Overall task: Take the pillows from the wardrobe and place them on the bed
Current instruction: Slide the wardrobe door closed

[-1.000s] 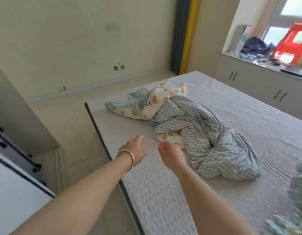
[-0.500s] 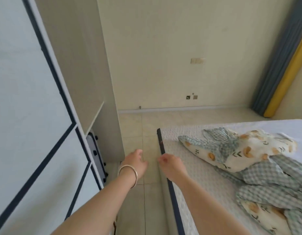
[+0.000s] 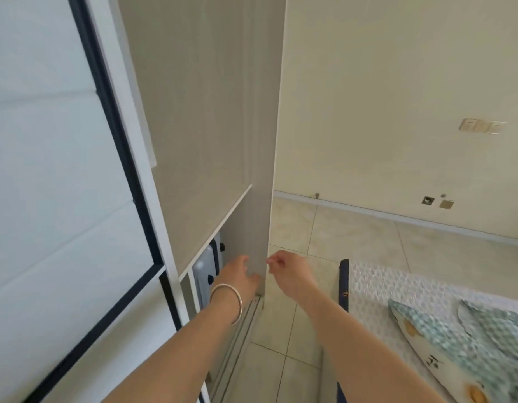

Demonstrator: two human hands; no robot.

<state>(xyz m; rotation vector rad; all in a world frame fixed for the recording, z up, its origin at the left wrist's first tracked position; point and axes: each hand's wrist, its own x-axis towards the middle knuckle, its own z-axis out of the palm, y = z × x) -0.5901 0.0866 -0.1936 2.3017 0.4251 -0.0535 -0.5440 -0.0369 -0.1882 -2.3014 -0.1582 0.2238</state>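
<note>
The wardrobe point(image 3: 199, 117) fills the left and middle, its inside panels pale grey with a shelf edge sloping down. My left hand point(image 3: 239, 275), a bangle on its wrist, reaches into the lower compartment with fingers spread and nothing in it. My right hand point(image 3: 288, 270) hovers just right of the wardrobe's side panel, fingers loosely curled and holding nothing. The bed point(image 3: 377, 289) lies at the lower right with a patterned pillow point(image 3: 444, 341) in checked blue and white fabric on it. No pillow shows inside the wardrobe.
A white sliding door point(image 3: 57, 199) with a dark frame covers the wardrobe's left part. A pale grey suitcase point(image 3: 207, 269) stands in the lower compartment. Tiled floor point(image 3: 333, 245) runs between wardrobe and bed; wall sockets point(image 3: 435, 201) sit low on the far wall.
My view has swung left from the bed to the wardrobe. Both hands have come up to the wardrobe's open lower compartment, the left one now inside it.
</note>
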